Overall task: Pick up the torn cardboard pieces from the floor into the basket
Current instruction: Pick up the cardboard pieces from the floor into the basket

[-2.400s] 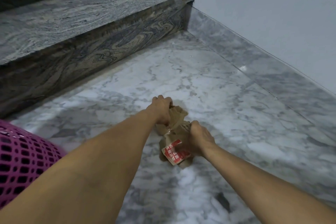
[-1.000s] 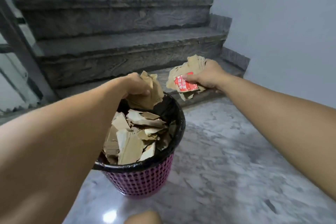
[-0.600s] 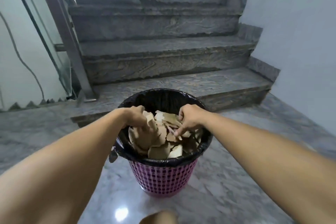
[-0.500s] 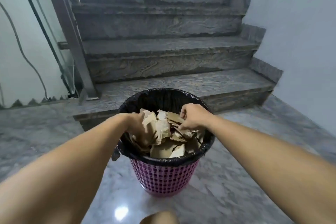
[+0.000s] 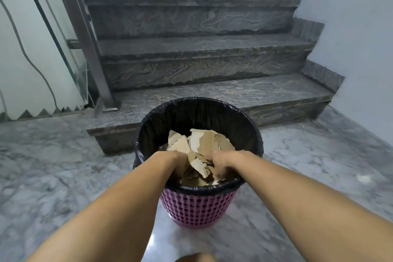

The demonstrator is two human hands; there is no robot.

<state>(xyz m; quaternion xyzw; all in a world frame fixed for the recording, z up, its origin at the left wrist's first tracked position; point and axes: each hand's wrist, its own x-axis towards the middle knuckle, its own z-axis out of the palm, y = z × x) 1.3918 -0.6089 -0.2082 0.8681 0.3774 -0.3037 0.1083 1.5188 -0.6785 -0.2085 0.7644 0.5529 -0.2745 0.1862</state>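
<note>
The pink mesh basket (image 5: 196, 208), lined with a black bag, stands on the marble floor in front of the stairs. Torn brown cardboard pieces (image 5: 204, 141) fill it close to the rim. Both of my hands are down inside the basket among the pieces. My left hand (image 5: 178, 162) is at the near left of the pile and my right hand (image 5: 221, 162) at the near right, with a cardboard scrap between them. The fingers of both hands are buried in the cardboard and hidden. No cardboard is visible on the floor.
Dark granite stairs (image 5: 212, 91) rise right behind the basket. A metal railing post (image 5: 93, 53) with a glass panel stands at the left. A white wall (image 5: 350, 38) closes off the right side. Grey marble floor (image 5: 63, 166) surrounds the basket.
Both hands lifted the cardboard from the floor, carried it over the basket, and have now sunk deeper into the pile. The red-printed piece is out of sight.
</note>
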